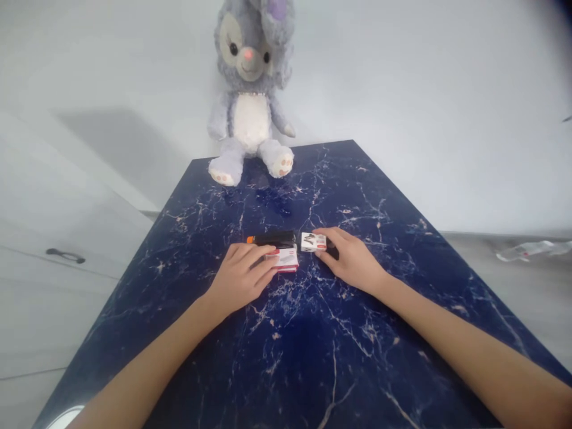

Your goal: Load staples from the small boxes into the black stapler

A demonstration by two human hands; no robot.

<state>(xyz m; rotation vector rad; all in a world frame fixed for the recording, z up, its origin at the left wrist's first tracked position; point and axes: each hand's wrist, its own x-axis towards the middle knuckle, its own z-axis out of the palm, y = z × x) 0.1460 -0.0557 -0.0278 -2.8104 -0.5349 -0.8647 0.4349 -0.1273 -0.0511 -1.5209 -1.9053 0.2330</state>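
My left hand (243, 274) rests on a small red and white box (287, 260), its fingers laid over the box's left part. Just behind that box lies a black object with an orange end (274, 239), partly covered by my left fingertips. To the right, my right hand (351, 256) grips a small white box with a dark picture on it (313, 242) between thumb and fingers. The white box stands close to the right end of the black object. All of these are on the blue marbled table (304, 333).
A grey and white plush toy (251, 119) sits at the table's back edge against the wall. A white round rim (67, 417) shows at the bottom left corner. Left of the table is a white cabinet with a dark handle (65, 256); a clear plastic item (531, 250) lies beyond the right edge.
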